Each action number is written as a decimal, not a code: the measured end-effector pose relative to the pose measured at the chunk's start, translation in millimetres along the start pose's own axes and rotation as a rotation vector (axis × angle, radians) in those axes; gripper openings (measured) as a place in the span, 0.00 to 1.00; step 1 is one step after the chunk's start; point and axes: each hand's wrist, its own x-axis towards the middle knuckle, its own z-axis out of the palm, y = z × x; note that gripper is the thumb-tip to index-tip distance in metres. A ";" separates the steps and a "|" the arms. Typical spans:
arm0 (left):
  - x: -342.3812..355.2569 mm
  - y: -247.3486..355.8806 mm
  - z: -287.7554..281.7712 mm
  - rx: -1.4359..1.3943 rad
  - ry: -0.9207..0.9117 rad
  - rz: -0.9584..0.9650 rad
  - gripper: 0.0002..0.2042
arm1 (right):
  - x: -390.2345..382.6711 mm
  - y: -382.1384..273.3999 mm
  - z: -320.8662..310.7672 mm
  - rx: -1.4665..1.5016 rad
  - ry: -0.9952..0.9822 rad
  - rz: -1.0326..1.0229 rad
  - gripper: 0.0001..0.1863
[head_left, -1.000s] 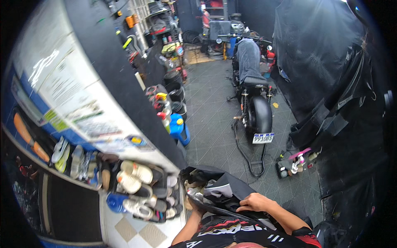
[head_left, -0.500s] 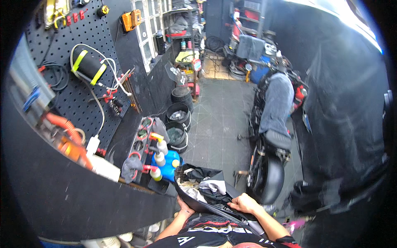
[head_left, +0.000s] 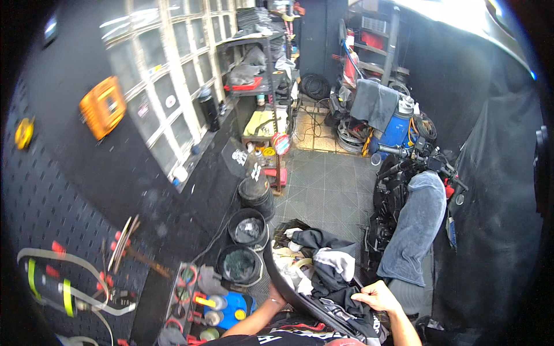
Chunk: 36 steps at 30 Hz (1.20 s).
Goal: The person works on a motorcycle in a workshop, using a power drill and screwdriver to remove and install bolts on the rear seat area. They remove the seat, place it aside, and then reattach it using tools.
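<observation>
My left hand (head_left: 276, 297) grips the left edge of a long, curved black panel (head_left: 300, 300) held across my lap. My right hand (head_left: 377, 296) is closed on the panel's right side, knuckles up. Just beyond the panel lies a heap of black, white and grey cloths (head_left: 323, 265) on the floor. Both forearms come in from the lower edge, and the panel's lower end is hidden by my body.
A motorcycle (head_left: 398, 173) draped with a grey towel (head_left: 416, 226) stands to the right. Two black buckets (head_left: 249, 227) sit by the left wall, and a blue canister (head_left: 234, 308) lies below them. On that wall are a tool pegboard (head_left: 57, 277), an orange case (head_left: 103, 107) and a glass-block window (head_left: 173, 86). A blue drum (head_left: 398, 130) and shelves stand at the back.
The view has swung from the shelf of cans, past the pegboard, up to the window wall and back of the shop. Both hands have stayed on the black panel.
</observation>
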 end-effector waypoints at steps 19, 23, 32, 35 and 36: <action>511.8 158.4 255.7 0.215 0.006 -0.224 0.23 | 479.7 -71.8 -319.8 -0.387 0.041 -0.114 0.20; 633.8 195.3 320.7 0.241 -0.043 -0.318 0.23 | 556.5 -98.8 -365.5 -0.518 0.244 -0.037 0.19; 851.4 232.5 489.0 0.370 -0.152 -0.576 0.23 | 683.0 -166.9 -453.4 -0.856 0.672 0.361 0.15; 914.5 227.4 522.3 0.424 -0.152 -0.636 0.23 | 740.1 -141.6 -477.0 -0.778 0.954 0.360 0.13; 945.4 223.9 542.5 0.436 -0.177 -0.647 0.23 | 771.3 -129.4 -496.1 -0.802 1.072 0.335 0.12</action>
